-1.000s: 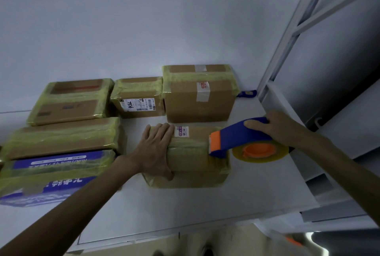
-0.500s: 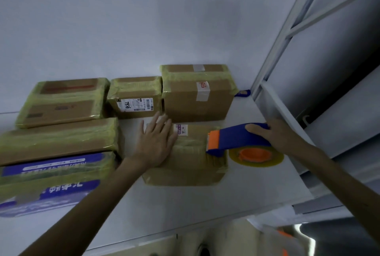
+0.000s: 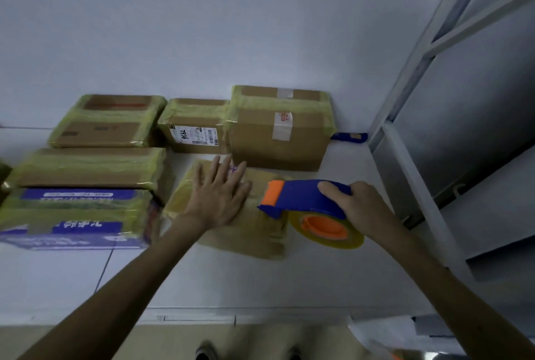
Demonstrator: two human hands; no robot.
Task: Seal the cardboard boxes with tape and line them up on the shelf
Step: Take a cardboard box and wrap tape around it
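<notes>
Nearest, at the bottom edge, the toes of two dark shoes [image 3: 205, 354] show on the floor below the front lip of the white shelf [image 3: 260, 281]. Both bare forearms reach up over that lip. The left hand [image 3: 220, 197] lies flat with its fingers straight and spread, pressing on the top of the tape-wrapped box [image 3: 249, 232], which sits near the middle of the shelf, slightly skewed to its edge. The right hand [image 3: 362, 206] is curled round the handle of the blue tape dispenser [image 3: 301, 197], whose orange front end rests on the right part of that box's top, just beside the left hand's fingertips; the yellowish tape roll [image 3: 327, 229] with its orange core hangs past the box's right side. To the left, a blue-printed box [image 3: 72, 215] lies at the front, with a flat brown box [image 3: 86, 168] directly behind it. Farther back, three taped boxes stand in a row against the wall: a low wide box [image 3: 107, 122] on the left, a small labelled box [image 3: 194, 128] in the middle and a tall box [image 3: 278, 133] on the right, the last two touching. A small blue object [image 3: 348, 136] lies behind the tall box, beside the grey metal upright [image 3: 405, 70] of the rack. The pale wall [image 3: 202, 26] closes the back.
</notes>
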